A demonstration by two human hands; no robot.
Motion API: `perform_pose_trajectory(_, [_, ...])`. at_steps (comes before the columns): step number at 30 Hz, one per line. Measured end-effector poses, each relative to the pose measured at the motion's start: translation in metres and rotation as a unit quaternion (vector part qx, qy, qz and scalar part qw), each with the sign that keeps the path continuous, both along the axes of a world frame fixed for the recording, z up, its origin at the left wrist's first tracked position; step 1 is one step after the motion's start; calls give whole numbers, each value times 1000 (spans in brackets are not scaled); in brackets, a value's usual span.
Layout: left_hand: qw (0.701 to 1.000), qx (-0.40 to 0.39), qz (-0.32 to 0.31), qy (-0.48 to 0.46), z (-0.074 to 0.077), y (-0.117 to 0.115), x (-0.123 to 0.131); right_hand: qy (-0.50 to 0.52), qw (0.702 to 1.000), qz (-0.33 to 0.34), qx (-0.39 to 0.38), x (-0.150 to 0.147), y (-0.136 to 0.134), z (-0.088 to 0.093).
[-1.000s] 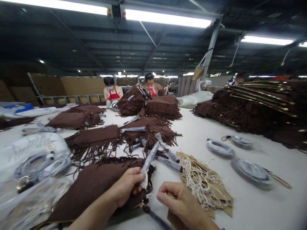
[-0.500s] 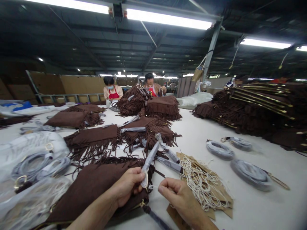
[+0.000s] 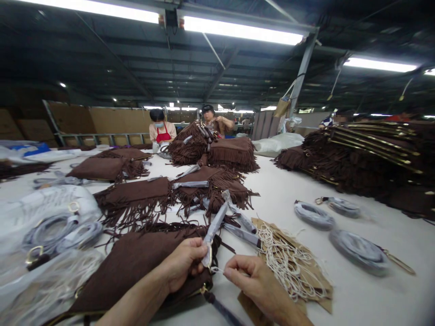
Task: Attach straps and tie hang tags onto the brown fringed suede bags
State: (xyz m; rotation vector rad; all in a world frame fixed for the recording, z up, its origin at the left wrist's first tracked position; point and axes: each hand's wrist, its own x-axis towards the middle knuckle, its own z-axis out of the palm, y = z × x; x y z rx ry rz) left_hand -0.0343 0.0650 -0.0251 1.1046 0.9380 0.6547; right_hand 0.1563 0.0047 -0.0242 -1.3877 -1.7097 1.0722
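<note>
My left hand (image 3: 181, 265) pinches the end of a plastic-wrapped strap (image 3: 215, 224) beside its gold ring (image 3: 209, 256). Under that hand lies a dark brown fringed bag (image 3: 136, 267), its zip tassel (image 3: 222, 308) hanging toward me. Close by on the right, my right hand (image 3: 253, 278) has thumb and forefinger closed on a thin white string (image 3: 217, 270), which runs to the gold ring. A brown card tag (image 3: 249, 308) shows partly beneath the right hand; whether this string belongs to it I cannot tell.
Brown tags with tangled white strings (image 3: 288, 260) lie to the right. Beyond them are coiled wrapped straps (image 3: 358, 251) and a high pile of fringed bags (image 3: 367, 158). More bags (image 3: 136, 192) lie ahead; plastic-wrapped straps (image 3: 47, 233) sit left. Two people (image 3: 163, 129) work across the table.
My right hand has barely shifted, still pinching the string by the ring. My left hand keeps its hold on the strap. A person across the table has raised an arm. The view has shifted slightly.
</note>
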Motion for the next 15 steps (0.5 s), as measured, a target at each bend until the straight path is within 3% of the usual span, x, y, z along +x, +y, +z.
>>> perform_pose_trajectory(15, [1000,3,1,-14,1,-2,2,-62,994,-20,87,-3,3,2])
